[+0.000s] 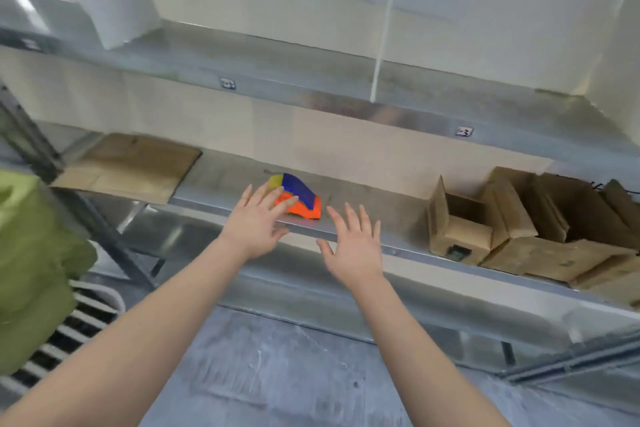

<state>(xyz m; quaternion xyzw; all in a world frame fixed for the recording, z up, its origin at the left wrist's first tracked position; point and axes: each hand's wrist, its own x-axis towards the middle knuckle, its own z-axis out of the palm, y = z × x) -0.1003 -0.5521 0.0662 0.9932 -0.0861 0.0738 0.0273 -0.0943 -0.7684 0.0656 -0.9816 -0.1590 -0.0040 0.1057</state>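
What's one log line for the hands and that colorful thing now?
left hand open, fingers at colorful block, contact unclear | right hand open, apart beside it | block lies on metal shelf | nothing held

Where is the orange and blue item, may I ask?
Head view, centre: the orange and blue item lies on the shelf at the left hand, between flattened cardboard (left) and open boxes (right).

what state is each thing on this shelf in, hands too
orange, blue and yellow wedge-shaped block: lying on the grey metal shelf, not gripped
left hand: open, fingers straight over the block's left side
right hand: open, fingers spread, apart from the block
small brown cardboard box: open, flaps up
flat brown cardboard sheet: lying flat
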